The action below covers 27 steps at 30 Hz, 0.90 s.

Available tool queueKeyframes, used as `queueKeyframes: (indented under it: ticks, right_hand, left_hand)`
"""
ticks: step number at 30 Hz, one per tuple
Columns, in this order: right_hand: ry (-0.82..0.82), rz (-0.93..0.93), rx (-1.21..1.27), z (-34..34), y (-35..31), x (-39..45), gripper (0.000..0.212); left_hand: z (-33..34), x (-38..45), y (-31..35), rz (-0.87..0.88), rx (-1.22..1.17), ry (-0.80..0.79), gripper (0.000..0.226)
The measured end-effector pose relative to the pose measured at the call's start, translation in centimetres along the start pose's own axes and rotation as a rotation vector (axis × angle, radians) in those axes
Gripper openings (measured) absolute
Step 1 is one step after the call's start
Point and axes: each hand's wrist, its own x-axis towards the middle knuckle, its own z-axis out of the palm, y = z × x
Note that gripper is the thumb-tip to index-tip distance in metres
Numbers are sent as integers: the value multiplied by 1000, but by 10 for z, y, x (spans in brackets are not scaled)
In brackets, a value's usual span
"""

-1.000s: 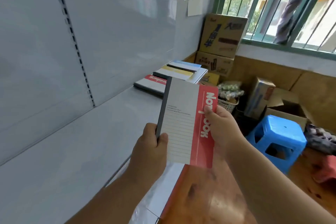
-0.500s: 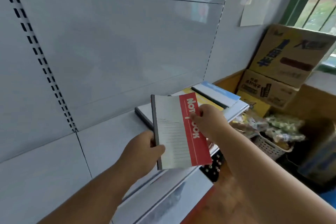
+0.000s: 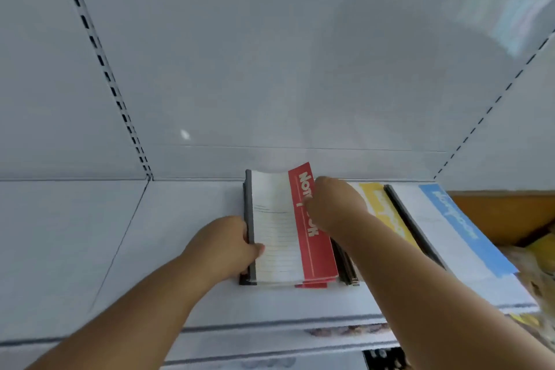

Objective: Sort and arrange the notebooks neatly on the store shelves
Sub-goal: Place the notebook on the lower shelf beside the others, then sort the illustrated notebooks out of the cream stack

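notebook (image 3: 285,228) lies on its stack, gripped between both hands' fingers (image 3: 259,248).

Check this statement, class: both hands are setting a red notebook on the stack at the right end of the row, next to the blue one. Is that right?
Not quite. The head view shows the left hand and right hand setting the red notebook on the stack at the left end of the row, next to the yellow notebook; the blue notebook lies at the right end.
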Motion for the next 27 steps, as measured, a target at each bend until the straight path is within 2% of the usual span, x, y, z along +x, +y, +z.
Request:
queueKeyframes:
  ticks: [2,8,10,14,19,24,27]
  right_hand:
    - [-20,-95,-71,-3,4,8,7]
    - [20,-209,-137,5,17,6,23]
    - [70,-275,-128,5,18,3,32]
    - [140,-471,-53,-3,-8,-17,37]
    - [92,-755,178,8,-110,-78,29]
    - [-7,-1030,345,47,-232,-176,25]
    - [-60,-1130,416,76,-304,-241,26]
  left_hand:
    - [7,-4,9,-53,63,56,28]
    - [18,-21,29,-154,322,327,38]
    - [18,-26,29,-173,322,391,35]
    - [19,-53,16,-197,184,465,32]
    - [2,-133,-46,-293,7,688,24]
    - [-23,-260,-141,-445,-95,1024,15]
    - [-35,-337,-200,-529,-113,1081,11]
